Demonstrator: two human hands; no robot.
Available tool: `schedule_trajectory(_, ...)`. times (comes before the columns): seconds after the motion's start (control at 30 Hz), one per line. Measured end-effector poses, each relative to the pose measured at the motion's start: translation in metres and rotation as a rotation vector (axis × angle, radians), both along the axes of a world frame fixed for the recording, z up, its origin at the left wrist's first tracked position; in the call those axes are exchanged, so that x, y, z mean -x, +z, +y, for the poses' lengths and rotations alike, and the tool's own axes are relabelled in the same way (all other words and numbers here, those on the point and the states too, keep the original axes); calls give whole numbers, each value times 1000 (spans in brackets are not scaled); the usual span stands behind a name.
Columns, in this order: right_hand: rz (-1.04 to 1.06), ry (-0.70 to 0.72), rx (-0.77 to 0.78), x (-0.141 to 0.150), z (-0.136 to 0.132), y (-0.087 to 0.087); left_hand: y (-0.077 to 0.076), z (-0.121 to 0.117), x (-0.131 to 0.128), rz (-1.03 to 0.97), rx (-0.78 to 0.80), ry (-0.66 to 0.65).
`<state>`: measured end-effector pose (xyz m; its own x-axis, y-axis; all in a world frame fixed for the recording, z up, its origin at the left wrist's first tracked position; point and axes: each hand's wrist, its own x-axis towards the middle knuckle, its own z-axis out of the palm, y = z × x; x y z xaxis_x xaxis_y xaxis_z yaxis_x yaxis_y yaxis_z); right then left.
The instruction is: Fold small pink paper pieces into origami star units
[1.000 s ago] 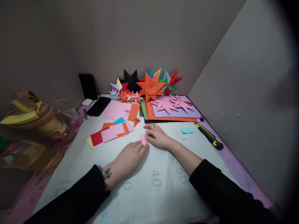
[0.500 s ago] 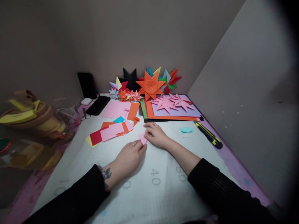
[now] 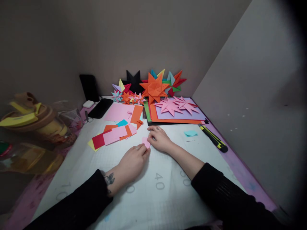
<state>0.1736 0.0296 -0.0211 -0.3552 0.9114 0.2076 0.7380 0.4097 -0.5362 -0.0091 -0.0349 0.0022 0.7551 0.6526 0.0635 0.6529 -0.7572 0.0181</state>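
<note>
**Holding a small piece of pink paper between both hands**

I see the pink paper (image 3: 145,141) near the middle of the white mat (image 3: 172,198), just short of the stacked sheets (image 3: 177,121). The mat lies bare on the near side, around its printed numbers, and I have a clear strip to the right too. On the left the room is tighter, as loose paper strips (image 3: 116,135) lie near the left hand (image 3: 132,162).

The visible patch of the pink paper lies flat, with one corner pointing away and to the left. Fingers cover so much of it that I cannot tell its long axis.

My view has the left hand low and narrow, fingers together, gripping the near side of the paper. The right hand (image 3: 160,139) pinches the right side with thumb and forefinger, while its other fingers arch above, loosely parted. The fingertips of the two hands are near each other.

Farther right, a folded turquoise piece (image 3: 191,133) sits apart from the right hand, and a black and yellow cutter (image 3: 213,138) lies slanted by the purple edge of the worktop (image 3: 249,183). Beyond, pink paper stars (image 3: 169,106) rest on the stack, with an orange star (image 3: 154,88) upright behind.
</note>
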Motion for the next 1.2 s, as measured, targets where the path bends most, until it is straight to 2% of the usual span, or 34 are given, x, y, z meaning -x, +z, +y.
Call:
schedule_trajectory(0.23, -65, -22, -38, 0, -5, 2, 4, 2, 0, -48, 38, -77)
schedule_trajectory(0.47, -152, -271, -103, -3, -1, 2, 8, -6, -2, -31, 66, -60)
schedule_trajectory(0.57, -108, -343, -127, -6, 1, 1, 6, -10, -3, -41, 68, -33)
schedule_trajectory(0.63, -6, -308, -166, -11, -2, 2, 5, -12, -3, -57, 72, -12)
schedule_trajectory(0.73, 143, 13, -239, -19, -18, 4, 4, -12, -2, -85, 80, -1)
schedule_trajectory(0.83, 37, 268, -221, -26, -37, 4, 4, -11, -1, -94, 81, 1)
schedule_trajectory(0.9, -67, 274, -194, -29, -46, 5, 6, -10, -1, -91, 78, 0)
schedule_trajectory(1.0, -184, 207, -178, -29, -50, 6, 9, -12, -2, -76, 70, -13)
schedule_trajectory(1.1, -236, 177, -190, -27, -48, 8, 13, -16, -4, -45, 57, -33)
schedule_trajectory(1.2, -271, 203, -207, -25, -46, 9, 16, -20, -2, -21, 39, -53)
